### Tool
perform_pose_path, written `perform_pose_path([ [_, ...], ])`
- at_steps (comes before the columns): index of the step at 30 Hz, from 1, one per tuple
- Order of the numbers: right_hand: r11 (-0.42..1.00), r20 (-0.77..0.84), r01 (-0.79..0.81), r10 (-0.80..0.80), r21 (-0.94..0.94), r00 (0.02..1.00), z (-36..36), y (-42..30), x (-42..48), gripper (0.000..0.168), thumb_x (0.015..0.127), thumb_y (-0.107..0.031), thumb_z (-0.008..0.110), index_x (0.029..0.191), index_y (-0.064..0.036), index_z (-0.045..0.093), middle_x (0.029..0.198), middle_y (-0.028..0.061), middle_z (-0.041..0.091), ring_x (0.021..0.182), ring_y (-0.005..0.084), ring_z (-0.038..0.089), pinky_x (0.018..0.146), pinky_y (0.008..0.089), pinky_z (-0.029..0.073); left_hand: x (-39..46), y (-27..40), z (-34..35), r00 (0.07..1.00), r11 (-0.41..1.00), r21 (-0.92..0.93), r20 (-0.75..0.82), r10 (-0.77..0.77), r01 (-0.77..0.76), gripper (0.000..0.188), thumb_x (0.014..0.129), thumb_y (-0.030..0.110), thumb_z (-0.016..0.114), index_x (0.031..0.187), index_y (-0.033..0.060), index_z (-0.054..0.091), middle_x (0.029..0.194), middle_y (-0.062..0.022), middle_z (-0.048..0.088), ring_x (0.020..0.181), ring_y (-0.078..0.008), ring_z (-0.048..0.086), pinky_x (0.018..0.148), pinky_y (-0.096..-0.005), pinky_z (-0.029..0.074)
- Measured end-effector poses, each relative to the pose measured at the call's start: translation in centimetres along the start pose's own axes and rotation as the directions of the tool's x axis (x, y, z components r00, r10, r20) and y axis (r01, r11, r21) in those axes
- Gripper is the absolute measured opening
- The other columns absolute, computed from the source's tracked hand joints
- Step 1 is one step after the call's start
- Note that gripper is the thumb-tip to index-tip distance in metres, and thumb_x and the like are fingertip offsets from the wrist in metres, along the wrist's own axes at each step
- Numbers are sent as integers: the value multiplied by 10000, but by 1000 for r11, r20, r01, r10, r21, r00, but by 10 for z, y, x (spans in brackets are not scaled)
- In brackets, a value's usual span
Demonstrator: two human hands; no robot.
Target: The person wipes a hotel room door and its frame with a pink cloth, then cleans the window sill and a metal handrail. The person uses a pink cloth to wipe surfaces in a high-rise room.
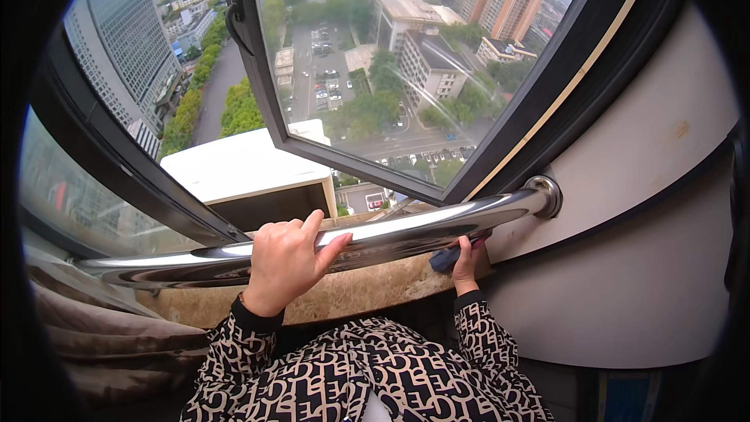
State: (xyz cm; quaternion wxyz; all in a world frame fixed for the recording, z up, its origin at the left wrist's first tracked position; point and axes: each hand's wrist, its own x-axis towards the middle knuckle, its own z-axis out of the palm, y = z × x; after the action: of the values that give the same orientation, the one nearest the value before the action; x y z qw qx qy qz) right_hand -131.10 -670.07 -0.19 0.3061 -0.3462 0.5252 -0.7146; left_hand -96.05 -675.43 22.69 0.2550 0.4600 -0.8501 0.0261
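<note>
A polished metal guard rail (410, 234) runs across the window in front of me. My left hand (287, 264) is closed around its middle, thumb lying along the tube. Under the rail's right part, my right hand (464, 264) holds a dark blue cloth (444, 260) against the marble sill (375, 285). The rail hides part of this hand and part of the cloth. Beyond the rail, a dark-framed window sash (363, 155) stands swung outward, with a black handle (237, 26) on its left side.
The rail's round flange (545, 196) meets the pale wall (633, 146) on the right. A brown curtain (117, 340) hangs at lower left. Outside the opening sits a white boxy unit (252, 158), high above a street and parked cars. A fixed pane (88, 187) is on the left.
</note>
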Motion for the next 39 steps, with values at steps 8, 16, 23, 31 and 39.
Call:
perform_pose_path([
  [8,967,-46,-147,160,206,986,5,-17,-7,389,959,-159,609,1329,-51,562,1281,38,601,1229,180,542,1099,343,387,-2,-2,-2,999,1000,-7,31,-30,30,460,928,467,726,1077,32,739,681,-109,675,618,-291,666,599,-407,494],
  [16,858,-127,82,-20,507,992,17,-79,0,567,1001,-104,460,1560,-27,407,1535,86,490,1428,229,429,1203,372,300,-1,-2,-1,999,999,-14,45,-30,30,480,932,478,715,1091,26,739,692,-116,681,620,-295,666,600,-411,491],
  [23,996,-218,-72,81,47,973,-23,23,-20,398,1009,-39,618,1399,3,554,1357,43,601,1158,140,581,993,287,469,0,-2,-2,998,999,-33,55,-25,27,496,932,493,709,1109,31,747,714,-127,697,626,-296,674,605,-406,499],
  [31,930,-181,176,-243,-321,953,-10,-36,11,479,905,0,770,1333,65,564,1283,101,637,1158,198,605,1060,344,456,1,-4,-4,996,999,-32,87,-29,32,494,938,485,704,1106,22,744,730,-132,704,637,-297,679,619,-408,508],
  [39,799,-99,365,-462,-478,882,-18,-7,36,820,907,-456,792,1444,48,432,1411,192,502,1304,314,500,1139,427,364,4,-2,-7,996,999,-40,86,-19,22,484,917,446,735,1101,-1,734,724,-137,692,643,-296,675,614,-410,497],
])
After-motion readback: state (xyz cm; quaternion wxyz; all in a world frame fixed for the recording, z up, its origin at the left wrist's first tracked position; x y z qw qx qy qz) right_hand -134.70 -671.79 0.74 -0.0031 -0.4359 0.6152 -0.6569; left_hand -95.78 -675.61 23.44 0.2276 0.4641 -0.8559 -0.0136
